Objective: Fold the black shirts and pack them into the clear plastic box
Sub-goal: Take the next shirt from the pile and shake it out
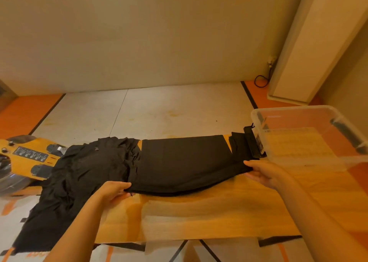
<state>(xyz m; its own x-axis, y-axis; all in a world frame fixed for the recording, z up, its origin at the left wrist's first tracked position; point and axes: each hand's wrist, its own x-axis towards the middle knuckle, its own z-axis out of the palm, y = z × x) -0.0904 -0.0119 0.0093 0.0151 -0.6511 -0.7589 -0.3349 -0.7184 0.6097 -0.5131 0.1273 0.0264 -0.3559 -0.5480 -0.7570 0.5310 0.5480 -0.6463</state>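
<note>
A black shirt point(185, 162) lies stretched across a wooden board point(209, 212), folded into a long flat band. My left hand point(113, 191) pinches its near left corner. My right hand point(266, 174) grips its near right corner, just in front of the clear plastic box point(298, 160). The box stands at the right with nothing visible inside. A crumpled pile of black shirts point(79, 178) lies to the left and spills over the board's left edge.
A yellow cardboard package point(29, 158) with printed black shapes sits at the far left, partly under the pile. A black box latch point(252, 142) lies against the box's left wall. Beyond the board are pale floor tiles point(149, 114), a wall and a white panel point(310, 48).
</note>
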